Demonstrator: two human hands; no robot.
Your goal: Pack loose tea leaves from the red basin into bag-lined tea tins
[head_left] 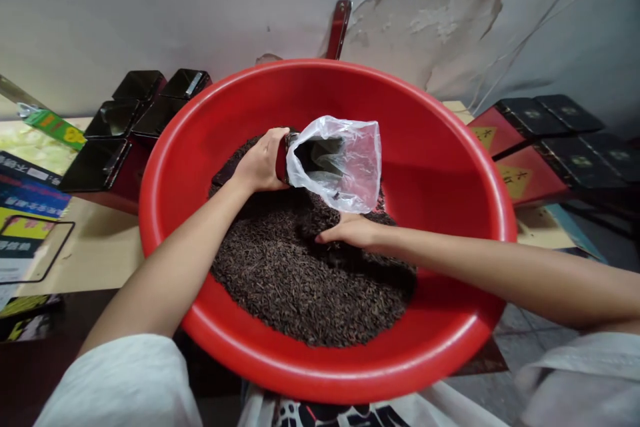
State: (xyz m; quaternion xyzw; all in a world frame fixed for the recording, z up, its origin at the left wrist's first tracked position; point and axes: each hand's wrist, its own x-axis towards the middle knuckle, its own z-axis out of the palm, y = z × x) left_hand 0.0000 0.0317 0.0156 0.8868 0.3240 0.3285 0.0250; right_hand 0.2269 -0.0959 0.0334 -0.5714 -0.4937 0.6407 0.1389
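In the head view, a large red plastic basin holds a heap of dark loose tea leaves. My left hand is closed round a dark red tin, which lies tilted over the heap with its mouth toward the right. A clear plastic bag lines the tin and sticks out of it, its opening spread. Just below the bag, my right hand is cupped in the leaves with its thumb showing. Leaves are heaped against its palm; its other fingers are mostly hidden.
Several dark-lidded tins stand left of the basin, and several red tins with black lids stand right. A green box and printed sheets lie at the far left. A dark red strip leans against the peeling wall.
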